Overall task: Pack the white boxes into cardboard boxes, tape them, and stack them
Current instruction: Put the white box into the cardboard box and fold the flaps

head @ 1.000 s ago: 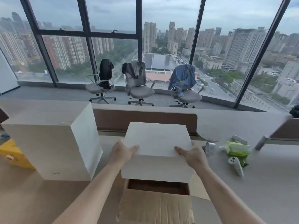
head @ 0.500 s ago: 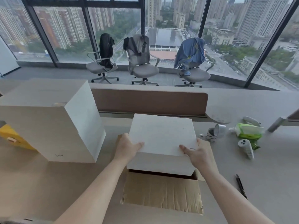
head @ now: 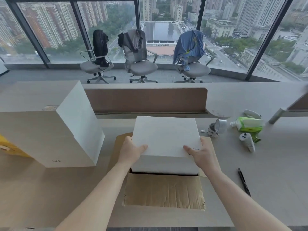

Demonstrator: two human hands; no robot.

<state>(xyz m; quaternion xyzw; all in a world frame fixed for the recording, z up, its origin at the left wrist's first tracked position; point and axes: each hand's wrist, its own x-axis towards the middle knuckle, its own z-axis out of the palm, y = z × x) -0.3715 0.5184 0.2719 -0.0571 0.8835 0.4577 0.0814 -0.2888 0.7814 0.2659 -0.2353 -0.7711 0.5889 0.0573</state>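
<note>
White and tall, a large box [head: 50,130] stands far left on my desk [head: 275,172]. My left hand [head: 131,152] grips the smaller white box [head: 165,139], thumb on top, fingers hidden down its left side. It sits partway inside the open cardboard box [head: 164,190]. My right hand [head: 201,154] clamps its right edge likewise. A tape roll [head: 220,125] and pen [head: 244,182] lie further right.

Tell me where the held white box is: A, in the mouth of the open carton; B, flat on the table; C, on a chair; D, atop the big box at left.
A: the left hand and right hand grip the white box, whose base sits inside the carton between its spread flaps.
</note>
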